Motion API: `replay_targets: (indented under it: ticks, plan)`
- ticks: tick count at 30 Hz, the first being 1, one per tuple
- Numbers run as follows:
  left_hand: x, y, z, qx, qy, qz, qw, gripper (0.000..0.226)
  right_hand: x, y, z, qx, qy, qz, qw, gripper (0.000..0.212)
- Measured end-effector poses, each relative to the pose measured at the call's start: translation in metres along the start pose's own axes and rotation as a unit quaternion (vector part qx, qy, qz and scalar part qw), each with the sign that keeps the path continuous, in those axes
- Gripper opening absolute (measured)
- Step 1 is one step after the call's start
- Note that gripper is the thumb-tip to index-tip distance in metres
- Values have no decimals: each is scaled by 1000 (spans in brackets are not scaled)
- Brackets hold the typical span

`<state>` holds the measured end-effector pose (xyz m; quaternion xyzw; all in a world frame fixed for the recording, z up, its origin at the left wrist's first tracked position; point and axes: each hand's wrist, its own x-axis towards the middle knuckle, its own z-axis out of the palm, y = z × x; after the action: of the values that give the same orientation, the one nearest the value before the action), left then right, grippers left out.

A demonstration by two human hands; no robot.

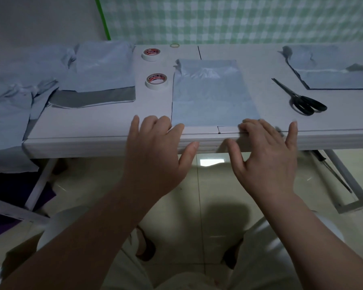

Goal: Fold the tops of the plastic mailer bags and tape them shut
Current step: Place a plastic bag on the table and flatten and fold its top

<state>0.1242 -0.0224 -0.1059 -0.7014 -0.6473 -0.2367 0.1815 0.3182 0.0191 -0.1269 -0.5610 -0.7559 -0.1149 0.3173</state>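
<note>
Both hands, left hand [155, 147] and right hand [264, 151], rest open and empty at six o'clock of the center mailer bag [212, 95], apparently untaped, while rolls of tape [156, 81] wait at nine o'clock and one bag [333, 76] lies at two o'clock.

Pale blue mailer bag [213, 95] lies flat, two tape rolls [156, 81] beside.

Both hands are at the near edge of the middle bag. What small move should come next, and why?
Probably pinch the near edge of the middle bag with both hands and fold it over. The bag lies flat and unfolded, the left hand and right hand are open at its near corners, and neither holds tape yet.
</note>
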Motion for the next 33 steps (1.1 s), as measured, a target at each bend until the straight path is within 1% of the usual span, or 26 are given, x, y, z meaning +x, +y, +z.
replay_targets:
  ticks: [3,5,7,10,15,19,20,22,23,25,26,28,30,32,33]
  plan:
    - [4,3,1,-7,2,3,1000,48,4,-12,-4,7,8,1,1000,33]
    - [6,4,3,-19,7,14,1000,49,8,-27,-5,47,3,-34,998,34]
    - [7,3,5,-32,10,18,999,47,9,-43,-2,77,-23,-75,994,37]
    - [6,2,5,-30,13,20,999,43,3,-50,4,89,-43,-89,991,36]
    - [7,-1,3,-18,17,37,999,41,3,-23,0,87,1,-42,995,31]
    - [9,-1,-1,-7,-3,32,999,41,8,-14,-3,37,15,11,999,27]
    - [11,-2,-2,-8,1,31,999,41,13,-13,-5,15,21,30,999,30]
    - [21,-4,-6,-4,4,32,999,41,31,-13,-12,-16,9,64,998,37]
    - [30,-4,-8,10,-15,38,999,39,42,-14,-14,-21,-10,66,998,35]
    - [49,-2,-9,54,-77,57,994,34,61,-19,-15,-1,-42,26,999,20]
    - [58,0,-7,58,-87,66,992,32,67,-24,-12,13,-58,-4,998,15]
    - [69,10,-4,50,-83,91,991,21,69,-33,-3,35,-91,-61,993,11]
    - [72,18,4,11,-87,96,991,9,66,-33,7,63,-113,-92,987,17]
    - [68,19,12,-47,-92,88,991,8,61,-26,13,80,-136,-88,983,18]
    - [65,17,14,-77,-89,70,991,6,60,-23,14,82,-147,-86,982,24]
